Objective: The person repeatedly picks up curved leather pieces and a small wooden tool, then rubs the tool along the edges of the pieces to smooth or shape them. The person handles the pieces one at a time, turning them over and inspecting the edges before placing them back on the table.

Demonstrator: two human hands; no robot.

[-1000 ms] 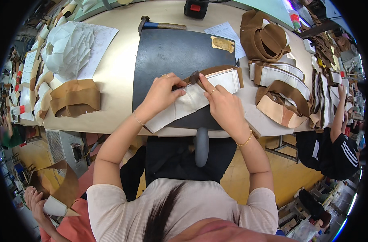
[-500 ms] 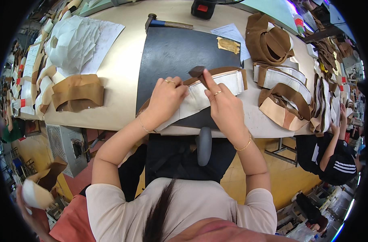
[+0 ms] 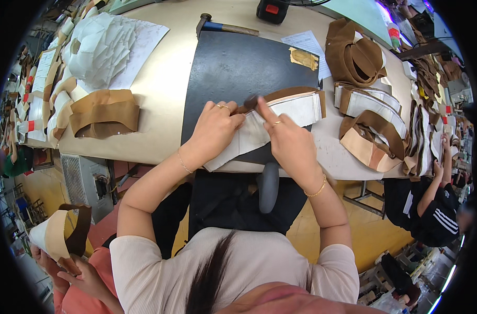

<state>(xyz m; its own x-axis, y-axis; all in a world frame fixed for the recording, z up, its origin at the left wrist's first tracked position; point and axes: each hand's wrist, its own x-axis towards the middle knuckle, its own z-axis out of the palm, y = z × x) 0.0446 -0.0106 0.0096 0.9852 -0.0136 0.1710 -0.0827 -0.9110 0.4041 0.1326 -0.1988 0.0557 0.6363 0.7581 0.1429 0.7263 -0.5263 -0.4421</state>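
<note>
A pale table (image 3: 162, 99) spanned the upper half of the frame, its front edge bowed across the middle. Upon it, at upper centre, lay a black board (image 3: 238, 60). A stack of white pieces (image 3: 100, 49) stood at upper left, and a heap of brown pieces (image 3: 353, 52) at upper right, with curved brown-and-tan bands (image 3: 372, 138) below it. The strip (image 3: 253, 133), white on its near face and brown along its far edge, lay slantwise at the centre of the frame, across the lower part of the board. A folded brown piece (image 3: 105, 118) rested at centre left; at lower left, a co-worker's hands (image 3: 87, 277) held a tan, white and brown band (image 3: 56, 235).

The left hand (image 3: 217, 128), left of centre, had its fingers curled, thumb and forefinger together on the strip's upper edge. The right hand (image 3: 292, 144), right of centre, was closed on a small dark tool (image 3: 250, 102), its forefinger stretched along it; the tool's blunt end was at the strip's upper edge, though contact could not be told. A hammer (image 3: 232, 27) with a blue-and-wood handle lay at top centre, above the board. A tan patch (image 3: 304, 58) marked the board's upper right corner.
</note>
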